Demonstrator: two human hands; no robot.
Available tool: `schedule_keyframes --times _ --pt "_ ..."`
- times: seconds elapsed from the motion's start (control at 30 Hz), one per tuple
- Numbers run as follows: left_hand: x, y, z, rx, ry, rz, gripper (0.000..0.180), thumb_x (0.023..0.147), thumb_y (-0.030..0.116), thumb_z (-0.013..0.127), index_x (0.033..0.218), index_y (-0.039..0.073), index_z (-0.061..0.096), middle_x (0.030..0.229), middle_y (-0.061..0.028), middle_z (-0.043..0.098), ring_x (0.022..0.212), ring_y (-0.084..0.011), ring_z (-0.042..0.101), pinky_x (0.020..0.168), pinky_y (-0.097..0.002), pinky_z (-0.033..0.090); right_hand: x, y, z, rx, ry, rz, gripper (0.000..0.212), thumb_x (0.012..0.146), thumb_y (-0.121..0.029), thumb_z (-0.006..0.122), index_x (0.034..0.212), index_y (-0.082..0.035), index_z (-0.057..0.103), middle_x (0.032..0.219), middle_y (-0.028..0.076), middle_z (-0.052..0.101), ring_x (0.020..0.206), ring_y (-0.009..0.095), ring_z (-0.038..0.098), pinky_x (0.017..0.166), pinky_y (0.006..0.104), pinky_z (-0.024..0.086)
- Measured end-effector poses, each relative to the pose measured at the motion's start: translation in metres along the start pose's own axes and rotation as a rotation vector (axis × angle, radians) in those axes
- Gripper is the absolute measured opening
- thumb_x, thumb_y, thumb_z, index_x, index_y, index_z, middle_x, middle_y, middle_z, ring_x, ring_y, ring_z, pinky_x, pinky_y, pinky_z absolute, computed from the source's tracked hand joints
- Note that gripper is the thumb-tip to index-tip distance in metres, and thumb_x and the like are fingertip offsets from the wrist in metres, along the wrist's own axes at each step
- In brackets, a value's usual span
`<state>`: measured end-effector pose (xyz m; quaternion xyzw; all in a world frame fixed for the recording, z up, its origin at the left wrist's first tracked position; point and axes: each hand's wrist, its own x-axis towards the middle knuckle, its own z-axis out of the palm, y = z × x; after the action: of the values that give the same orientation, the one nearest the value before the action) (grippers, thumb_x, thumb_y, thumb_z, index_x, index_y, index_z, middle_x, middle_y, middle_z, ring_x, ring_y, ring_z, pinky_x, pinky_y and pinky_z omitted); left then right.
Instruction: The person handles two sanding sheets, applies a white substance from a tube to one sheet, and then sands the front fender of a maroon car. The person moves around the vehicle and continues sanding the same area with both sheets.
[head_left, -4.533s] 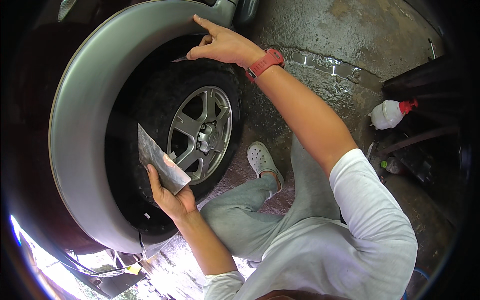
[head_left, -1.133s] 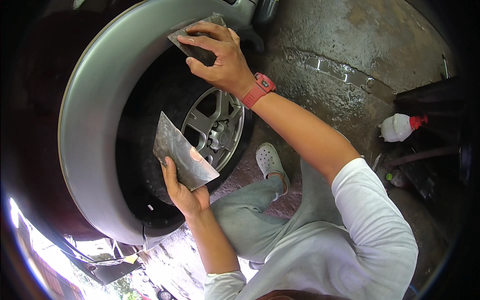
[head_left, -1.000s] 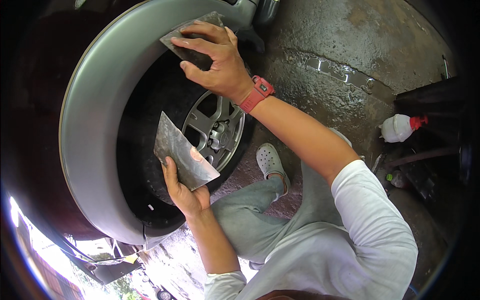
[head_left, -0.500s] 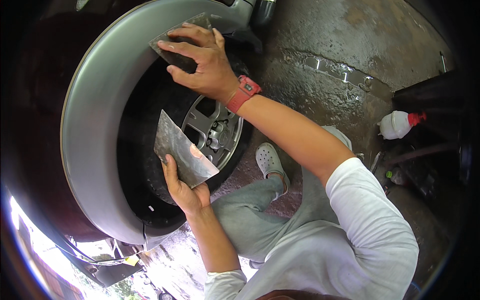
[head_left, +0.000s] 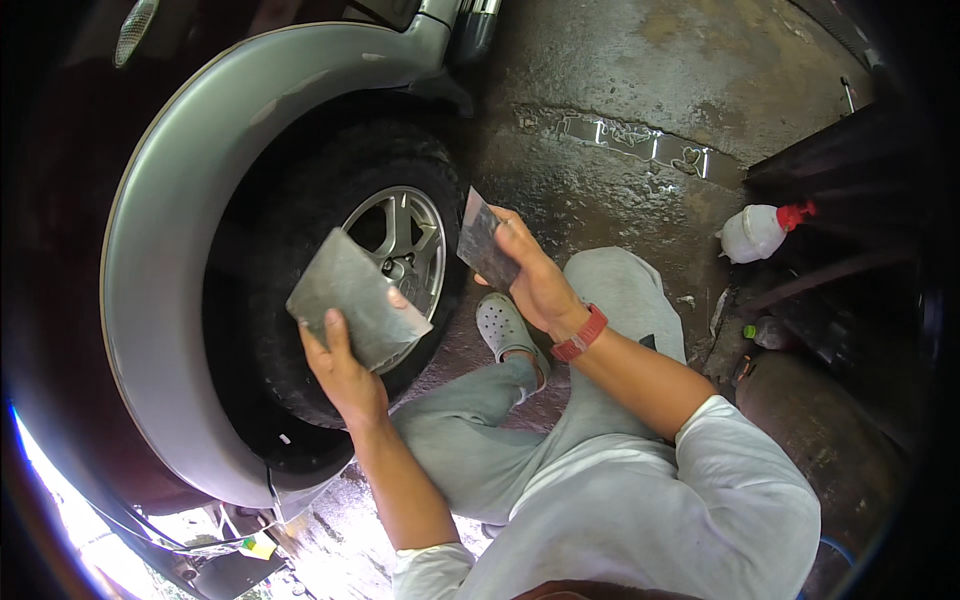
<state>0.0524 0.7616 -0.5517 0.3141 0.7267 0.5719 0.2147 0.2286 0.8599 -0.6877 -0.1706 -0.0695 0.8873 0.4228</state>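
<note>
My left hand [head_left: 345, 375] is closed on a thin grey metal sheet [head_left: 350, 295], held tilted in front of the tyre. Near the sheet's right edge is a small pinkish spot; I cannot tell whether it is a fingertip or a smear. To its right, my right hand [head_left: 535, 275] grips a darker flat spreader [head_left: 485, 240], with the thumb on its face. It is apart from the car. The silver-grey wheel-arch flare [head_left: 165, 270] curves round the wheel [head_left: 405, 235], with pale patches along its upper part.
Dark red bodywork [head_left: 60, 250] surrounds the flare. Wet concrete [head_left: 600, 60] with a water-filled groove [head_left: 640, 140] lies beyond my knees. At right are a white bottle with a red cap [head_left: 755, 235] and a small green-capped bottle [head_left: 770, 332]. My clog [head_left: 503, 325] is beside the wheel.
My right hand has come away from the top of the flare, bringing the spreader down and right. The left hand's sheet has turned more face-up, and the view has shifted slightly.
</note>
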Motion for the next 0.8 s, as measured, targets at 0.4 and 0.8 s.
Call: schedule_keyframes --times 0.4,0.8 --pt "-0.001 -0.024 0.008 -0.060 0.006 -0.063 0.059 0.111 0.027 0.061 0.156 -0.006 0.042 0.148 -0.0189 0.058 0.132 -0.0261 0.060 0.112 -0.0391 0.048 -0.054 -0.028 0.027 -1.985 -0.588 -0.798 0.055 0.083 -0.015 0.075 0.132 -0.039 0.071 0.140 -0.001 0.062 0.145 0.030 0.050 0.121 0.0775 0.024" --pt "-0.003 -0.013 0.051 -0.411 -0.161 -0.342 0.045 0.107 0.022 0.064 0.147 0.004 0.057 0.137 -0.0105 0.067 0.123 -0.0242 0.067 0.105 -0.0414 0.055 -0.047 -0.050 0.005 -1.859 -0.438 -0.571 0.060 0.096 -0.009 0.061 0.154 -0.018 0.048 0.145 0.024 0.051 0.134 0.051 0.056 0.099 0.0585 0.057"
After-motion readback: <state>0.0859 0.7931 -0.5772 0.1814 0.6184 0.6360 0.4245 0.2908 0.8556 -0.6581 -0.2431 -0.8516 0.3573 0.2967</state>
